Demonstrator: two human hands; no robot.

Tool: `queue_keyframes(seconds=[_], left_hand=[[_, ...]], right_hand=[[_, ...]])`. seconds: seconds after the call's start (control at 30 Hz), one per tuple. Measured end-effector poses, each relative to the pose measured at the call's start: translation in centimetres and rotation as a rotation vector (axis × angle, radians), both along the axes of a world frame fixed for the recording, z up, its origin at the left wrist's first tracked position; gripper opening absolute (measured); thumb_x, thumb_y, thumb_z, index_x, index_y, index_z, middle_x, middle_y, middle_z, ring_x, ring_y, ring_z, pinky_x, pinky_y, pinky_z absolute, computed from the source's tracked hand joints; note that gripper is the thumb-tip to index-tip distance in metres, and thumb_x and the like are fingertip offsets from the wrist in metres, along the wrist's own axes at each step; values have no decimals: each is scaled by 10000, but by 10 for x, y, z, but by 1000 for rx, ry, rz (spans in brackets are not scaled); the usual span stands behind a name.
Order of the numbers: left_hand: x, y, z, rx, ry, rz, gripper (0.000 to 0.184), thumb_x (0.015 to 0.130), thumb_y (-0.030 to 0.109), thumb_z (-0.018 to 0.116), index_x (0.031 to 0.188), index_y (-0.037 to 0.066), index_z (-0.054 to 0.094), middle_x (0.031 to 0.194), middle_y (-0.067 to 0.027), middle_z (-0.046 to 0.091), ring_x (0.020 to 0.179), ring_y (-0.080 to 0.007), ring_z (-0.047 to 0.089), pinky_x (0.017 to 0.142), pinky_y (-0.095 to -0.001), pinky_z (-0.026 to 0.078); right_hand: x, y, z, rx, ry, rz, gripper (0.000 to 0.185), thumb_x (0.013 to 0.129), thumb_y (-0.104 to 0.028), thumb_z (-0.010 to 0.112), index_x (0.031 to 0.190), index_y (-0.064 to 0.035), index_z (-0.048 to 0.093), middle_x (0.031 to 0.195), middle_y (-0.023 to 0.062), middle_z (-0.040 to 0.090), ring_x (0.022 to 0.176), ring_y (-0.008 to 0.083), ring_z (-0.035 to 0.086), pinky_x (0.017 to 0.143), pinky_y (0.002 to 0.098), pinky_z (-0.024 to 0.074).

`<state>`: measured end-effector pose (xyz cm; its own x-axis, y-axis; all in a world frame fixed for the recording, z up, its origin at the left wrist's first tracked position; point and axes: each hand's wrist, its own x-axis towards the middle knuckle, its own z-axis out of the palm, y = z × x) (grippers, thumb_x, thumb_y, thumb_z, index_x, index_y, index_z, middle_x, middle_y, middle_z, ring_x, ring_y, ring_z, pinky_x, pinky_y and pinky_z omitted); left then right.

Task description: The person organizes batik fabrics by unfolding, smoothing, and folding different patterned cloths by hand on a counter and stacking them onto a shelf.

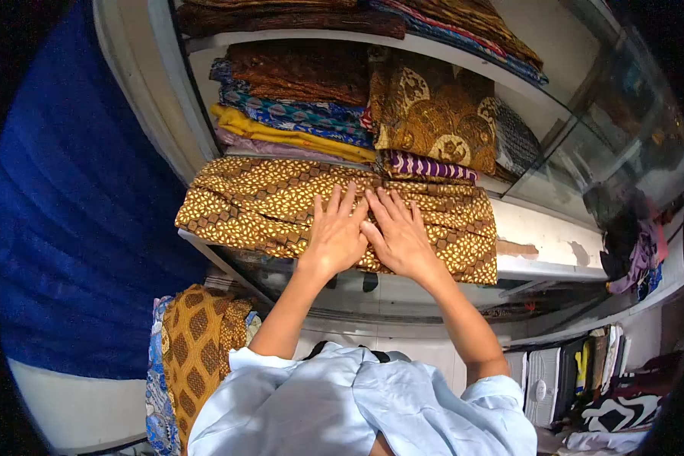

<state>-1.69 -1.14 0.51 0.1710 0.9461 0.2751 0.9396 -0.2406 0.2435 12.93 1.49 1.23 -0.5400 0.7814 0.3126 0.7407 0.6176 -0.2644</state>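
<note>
A brown cloth with a yellow and cream pattern (258, 201) lies folded along the front edge of a shelf. Both hands rest flat on its middle, side by side, with the thumbs meeting. My left hand (336, 232) has its fingers spread on the fabric. My right hand (401, 234) lies palm down just beside it, fingers also apart. Neither hand grips anything. Directly behind the cloth is a folded purple and white striped piece (433, 167), and a yellow folded cloth (292, 140) sits in a stack at the left.
Above is another shelf (296, 35) with folded fabrics. A brown and gold cloth (437, 106) stands behind. Blue curtain (76, 205) hangs at the left; patterned cloths (197, 342) hang at lower left. Glass panels and garments (634, 251) are at the right.
</note>
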Motion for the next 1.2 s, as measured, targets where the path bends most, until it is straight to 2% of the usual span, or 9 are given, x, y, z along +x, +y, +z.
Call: queue_keyframes(seconds=[0.2, 0.4, 0.5, 0.57, 0.67, 0.77, 0.93, 1.03, 1.2], left_hand=[[-28, -1, 11, -18, -60, 144, 421, 902, 246, 402, 1289, 82, 424, 1353, -170, 374, 1279, -336, 305, 1053, -520, 180], [-77, 3, 4, 179, 13, 428, 395, 841, 196, 486, 1197, 26, 507, 1270, -193, 457, 1187, -355, 403, 1004, -518, 253], [-94, 5, 0, 234, 1, 469, 378, 824, 186, 513, 1163, 21, 531, 1239, -198, 481, 1180, -365, 405, 1009, -504, 255], [-106, 6, -3, 342, -68, 435, 297, 804, 80, 505, 1083, -5, 562, 1146, -206, 530, 1096, -368, 467, 956, -449, 347], [-119, 3, -2, 460, -213, 406, 255, 765, -60, 476, 994, -33, 583, 1034, -208, 567, 960, -363, 533, 854, -407, 431], [-131, -4, 8, 515, -166, 484, 272, 736, -86, 490, 979, -17, 592, 1046, -204, 548, 1010, -355, 490, 895, -408, 388], [-149, -17, 13, 500, 150, 861, 489, 681, 116, 657, 1138, 73, 486, 1197, -165, 466, 1128, -345, 395, 877, -463, 345], [-153, -23, 38, 40, -131, 1043, 578, 658, 259, 720, 1138, 53, 472, 1077, -191, 548, 1025, -367, 500, 854, -472, 374], [-167, -19, 36, 121, -15, 964, 484, 671, 262, 699, 1043, 32, 493, 974, -196, 569, 876, -400, 565, 762, -465, 445]], right_hand=[[-12, -2, 5, -76, -92, -23, 666, 892, -475, 360, 1333, 21, 305, 1384, 226, 291, 1305, 358, 239, 1064, 508, 117], [-35, -12, 16, 184, 35, -22, 703, 869, -477, 429, 1322, 45, 302, 1372, 241, 300, 1299, 364, 244, 1063, 500, 139], [-70, -16, 6, 32, 103, 89, 701, 859, -435, 475, 1309, 73, 300, 1353, 266, 309, 1301, 367, 236, 1064, 499, 140], [-85, -20, 5, -87, -181, 90, 668, 879, -405, 445, 1331, 49, 258, 1374, 260, 276, 1309, 372, 213, 1075, 467, 145], [-115, -10, 13, 52, 116, 240, 568, 879, -275, 414, 1321, 53, 272, 1344, 279, 303, 1280, 384, 267, 1066, 472, 169], [-147, -7, 2, 114, 222, 284, 524, 863, -202, 411, 1304, 58, 297, 1339, 250, 331, 1254, 391, 308, 1052, 487, 192], [-166, -13, -4, -22, 112, 254, 530, 872, -222, 410, 1314, 47, 296, 1355, 236, 319, 1264, 381, 294, 1038, 495, 209], [-183, -14, -3, 6, 208, 278, 531, 881, -236, 404, 1325, 31, 291, 1368, 234, 304, 1281, 371, 268, 1049, 491, 192], [-198, -13, -15, -54, 142, 328, 544, 863, -219, 418, 1332, 24, 285, 1360, 229, 323, 1284, 352, 276, 1054, 499, 175]])
